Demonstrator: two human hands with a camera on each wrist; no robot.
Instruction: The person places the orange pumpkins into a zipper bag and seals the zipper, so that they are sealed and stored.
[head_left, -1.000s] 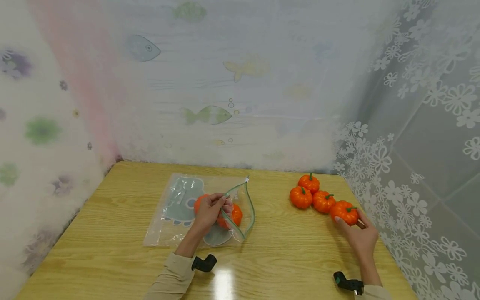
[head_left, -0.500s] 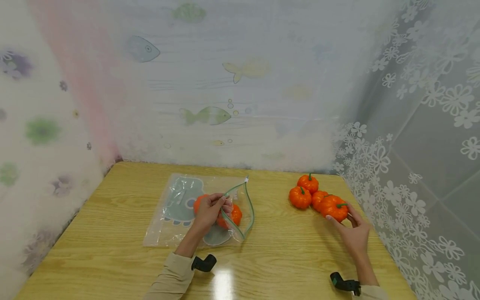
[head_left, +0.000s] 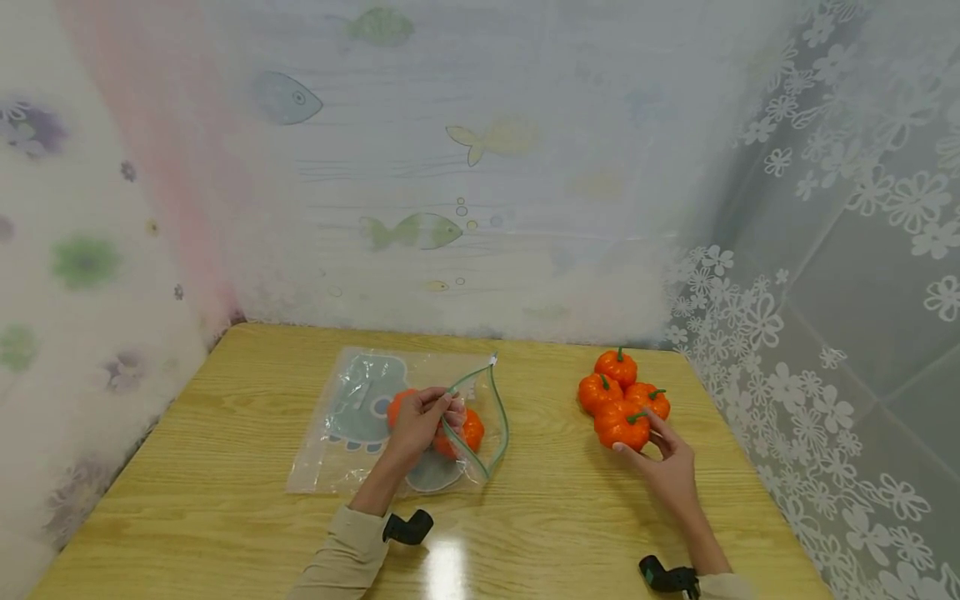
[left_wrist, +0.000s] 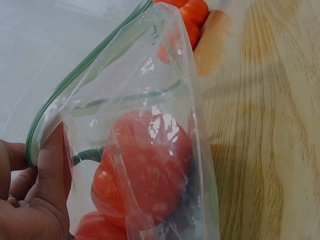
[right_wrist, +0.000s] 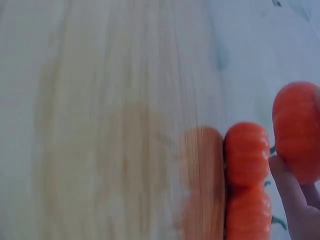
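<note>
My left hand pinches the green-zipped edge of a clear zip bag, keeping its mouth parted toward the right. Inside the bag lie orange toy pumpkins with green stems; the left wrist view shows them through the plastic. At the right, my right hand grips another orange toy pumpkin between thumb and fingers. In the right wrist view this held pumpkin is raised beside others on the table. Behind it in the head view sit three more pumpkins, grouped close together.
The wooden table spans the space between the bag and the pumpkin group. A printed curtain hangs along its back edge, and a flower-patterned sheet borders the right side. Both wrists wear a black camera mount.
My right hand has carried the gripped pumpkin leftward from the right end of the group to its front. The left hand and bag have stayed in place.
</note>
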